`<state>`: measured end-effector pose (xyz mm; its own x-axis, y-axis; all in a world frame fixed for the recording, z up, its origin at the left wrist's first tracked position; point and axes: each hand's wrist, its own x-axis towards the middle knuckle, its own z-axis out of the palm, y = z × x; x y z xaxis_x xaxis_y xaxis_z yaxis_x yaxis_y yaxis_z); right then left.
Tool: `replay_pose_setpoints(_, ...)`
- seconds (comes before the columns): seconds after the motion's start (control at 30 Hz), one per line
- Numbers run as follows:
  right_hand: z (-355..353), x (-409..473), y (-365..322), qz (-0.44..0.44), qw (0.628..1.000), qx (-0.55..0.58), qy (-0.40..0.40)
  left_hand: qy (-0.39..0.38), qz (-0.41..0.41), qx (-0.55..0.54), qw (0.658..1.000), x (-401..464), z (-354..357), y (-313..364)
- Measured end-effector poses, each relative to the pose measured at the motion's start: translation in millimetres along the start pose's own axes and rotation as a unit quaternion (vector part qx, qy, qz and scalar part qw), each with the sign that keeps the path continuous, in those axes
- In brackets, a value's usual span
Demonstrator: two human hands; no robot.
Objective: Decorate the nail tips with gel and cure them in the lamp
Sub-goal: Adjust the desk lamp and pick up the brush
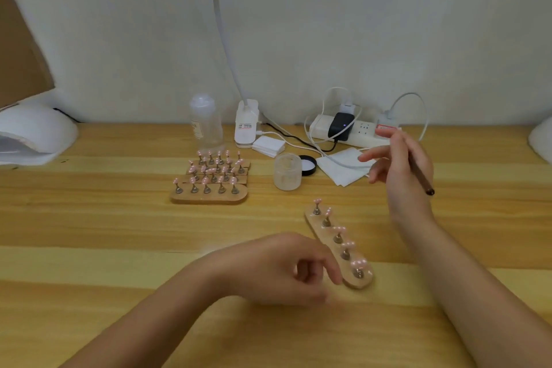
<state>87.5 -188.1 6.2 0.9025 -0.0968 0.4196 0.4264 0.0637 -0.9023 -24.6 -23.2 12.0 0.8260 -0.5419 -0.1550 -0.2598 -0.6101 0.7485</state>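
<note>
You look to be between brush loads: your right hand (400, 164) grips the brush (419, 172) above the tissue (343, 169), your left hand (286, 269), loosely curled and holding nothing, touches the nail-tip holder (339, 243) before you, so next dip gel from the open jar (287, 172).

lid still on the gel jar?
No, the black lid lies on the table beside the open gel jar.
</note>
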Motion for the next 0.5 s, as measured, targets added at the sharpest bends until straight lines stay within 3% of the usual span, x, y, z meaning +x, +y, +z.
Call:
replay_pose_setpoints(0.1, -15, 11, -4, 0.011, 1.0, 0.02, 0.014, 0.184, 0.045, -0.021, 0.982, 3, -16, -10)
replay_pose_setpoints(0.17, -19, 15, -5, 0.006, 1.0, 0.025, 0.011, 0.237, 0.029, -0.014, 0.971, 10, -22, -20)
replay_pose_setpoints(0.3, -19, 16, -4, 0.001, 0.999, 0.011, -0.037, 0.144, -0.031, 0.01, 0.989, 31, -15, -34)
replay_pose_setpoints(0.5, -15, 15, 0, -0.018, 0.993, -0.026, -0.116, 0.148, -0.021, 0.086, 0.985, 39, -15, -41)
